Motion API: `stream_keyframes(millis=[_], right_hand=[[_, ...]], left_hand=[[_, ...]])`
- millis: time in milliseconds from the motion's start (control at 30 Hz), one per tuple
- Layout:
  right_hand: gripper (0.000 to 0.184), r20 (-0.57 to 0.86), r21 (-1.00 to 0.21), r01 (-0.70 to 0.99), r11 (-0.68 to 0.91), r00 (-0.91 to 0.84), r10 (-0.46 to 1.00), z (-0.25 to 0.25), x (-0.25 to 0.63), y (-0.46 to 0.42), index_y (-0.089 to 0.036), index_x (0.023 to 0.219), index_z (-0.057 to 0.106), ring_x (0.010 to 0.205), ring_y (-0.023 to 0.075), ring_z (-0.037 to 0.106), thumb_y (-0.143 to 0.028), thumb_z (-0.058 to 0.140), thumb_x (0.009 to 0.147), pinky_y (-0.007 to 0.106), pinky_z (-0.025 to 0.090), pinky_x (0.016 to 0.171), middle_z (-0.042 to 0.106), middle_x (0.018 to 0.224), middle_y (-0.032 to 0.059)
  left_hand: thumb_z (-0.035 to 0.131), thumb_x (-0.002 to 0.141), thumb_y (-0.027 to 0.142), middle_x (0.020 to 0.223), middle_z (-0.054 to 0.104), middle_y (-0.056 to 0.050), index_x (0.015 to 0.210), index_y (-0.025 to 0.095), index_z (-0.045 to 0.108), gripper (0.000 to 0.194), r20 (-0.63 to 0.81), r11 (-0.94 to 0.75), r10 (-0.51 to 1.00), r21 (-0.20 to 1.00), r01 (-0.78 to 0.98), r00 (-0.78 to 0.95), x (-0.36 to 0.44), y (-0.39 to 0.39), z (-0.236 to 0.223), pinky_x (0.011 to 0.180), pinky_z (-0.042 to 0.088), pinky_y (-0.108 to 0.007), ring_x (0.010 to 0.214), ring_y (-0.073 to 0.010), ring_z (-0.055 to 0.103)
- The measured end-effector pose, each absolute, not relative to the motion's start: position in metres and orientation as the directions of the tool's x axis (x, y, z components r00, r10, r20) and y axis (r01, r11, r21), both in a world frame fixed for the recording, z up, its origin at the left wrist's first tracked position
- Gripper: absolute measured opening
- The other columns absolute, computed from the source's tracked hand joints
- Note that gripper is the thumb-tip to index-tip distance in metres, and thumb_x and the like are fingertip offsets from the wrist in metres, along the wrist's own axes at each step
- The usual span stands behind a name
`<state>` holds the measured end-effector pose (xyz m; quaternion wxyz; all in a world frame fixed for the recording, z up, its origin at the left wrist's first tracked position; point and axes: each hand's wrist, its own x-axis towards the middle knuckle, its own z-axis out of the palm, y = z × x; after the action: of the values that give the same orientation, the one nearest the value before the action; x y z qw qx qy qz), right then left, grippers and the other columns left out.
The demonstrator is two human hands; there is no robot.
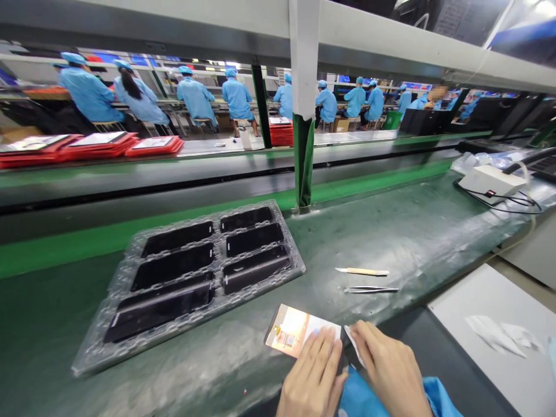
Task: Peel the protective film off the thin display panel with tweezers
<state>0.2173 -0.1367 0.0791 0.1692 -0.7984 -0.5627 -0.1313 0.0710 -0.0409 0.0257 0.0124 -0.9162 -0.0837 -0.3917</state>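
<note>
A phone screen panel (284, 336) lies back side up near the bench's front edge, its back shiny and copper-coloured with a small flex part on it. Across its right end my left hand (310, 370) rests with fingers stretched out flat on the surface. Just right of the panel, my right hand (386, 362) pinches a thin white piece (354, 344) between thumb and fingers; whether it is paper, cloth or film I cannot tell. Beyond the hands lie a craft knife (365, 271) with a pale handle and metal tweezers (371, 289).
A clear plastic tray (102, 350) at left holds several black phone screens (174, 266). A post (303, 162) stands behind it. At right are a white box with cables (490, 182) and white wipes (499, 335) on a pale surface. Several co-workers in blue sit across the line.
</note>
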Motion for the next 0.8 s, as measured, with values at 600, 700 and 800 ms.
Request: stream_keyframes(millis=[600,700,800], right_hand=[[0.054,0.347,-0.125,0.963,-0.238,0.268,0.899,0.0793,0.2188,-0.1386,-0.027,0.088,0.061,0.049,0.0114,0.070,-0.029,0.011,0.108,0.023,0.038,0.043,0.068,0.064,-0.0042],[0.056,0.356,-0.132,0.958,-0.253,0.284,0.890,0.0778,0.2183,-0.1383,-0.026,0.088,0.061,0.050,0.0120,0.070,-0.032,0.010,0.108,0.024,0.038,0.043,0.069,0.064,-0.0039],[0.057,0.377,-0.139,0.954,-0.267,0.300,0.876,0.0764,0.2176,-0.1369,-0.026,0.085,0.061,0.049,0.0120,0.070,-0.034,0.010,0.108,0.024,0.038,0.042,0.069,0.064,-0.0039]], left_hand=[[0.054,0.097,0.019,0.124,0.071,-0.014,0.120,0.005,0.067,0.030,0.728,-0.984,0.144,0.030,0.178,0.671,0.0729,-0.0436,0.0229,0.112,0.046,-0.035,0.123,-0.0245,0.063],[0.054,0.097,0.019,0.123,0.071,-0.014,0.120,0.005,0.066,0.030,0.729,-0.982,0.146,0.026,0.185,0.669,0.0725,-0.0444,0.0222,0.111,0.047,-0.035,0.123,-0.0247,0.063],[0.054,0.097,0.018,0.123,0.071,-0.013,0.121,0.006,0.066,0.030,0.731,-0.980,0.161,0.037,0.197,0.663,0.0727,-0.0454,0.0210,0.111,0.048,-0.034,0.123,-0.0240,0.063]])
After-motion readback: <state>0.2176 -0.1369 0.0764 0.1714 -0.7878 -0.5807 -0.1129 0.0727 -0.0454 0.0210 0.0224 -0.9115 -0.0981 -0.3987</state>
